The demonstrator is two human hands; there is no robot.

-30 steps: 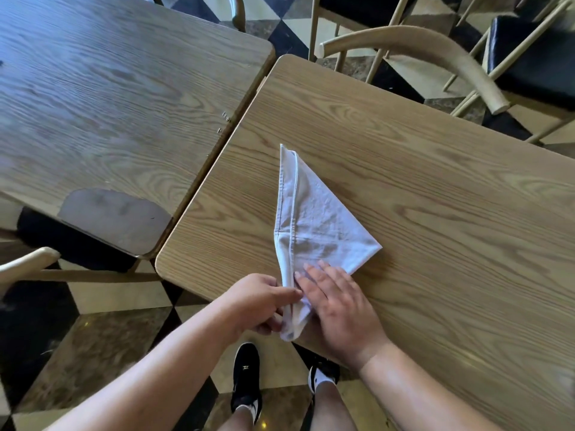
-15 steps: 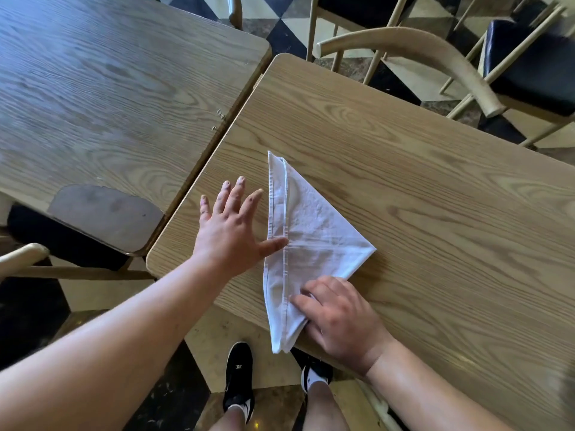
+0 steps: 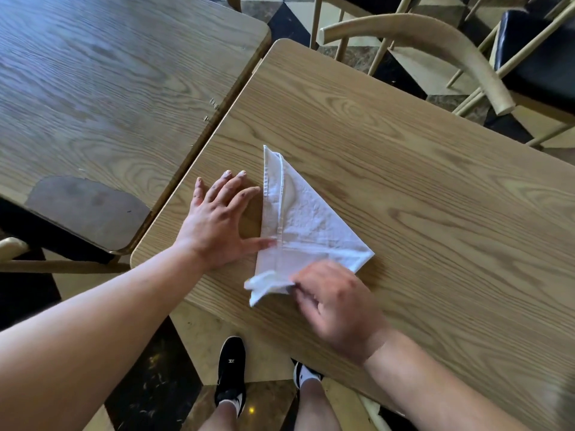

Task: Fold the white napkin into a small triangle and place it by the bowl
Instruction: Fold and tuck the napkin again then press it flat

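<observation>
White napkin lying folded in triangle on wooden table, near front edge. Left hand lying flat, fingers spread, thumb tip touching napkin's left hem. Right hand pinching napkin's near corner, lifting it slightly off table; hand motion-blurred. Second table standing alongside, left.

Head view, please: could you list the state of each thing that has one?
White napkin: folded into a triangle, flat on the table, near corner lifted.
Left hand: open, flat on the table, thumb tip on the napkin's edge.
Right hand: blurred, pinching the napkin's near corner.
Bowl: not in view.
</observation>
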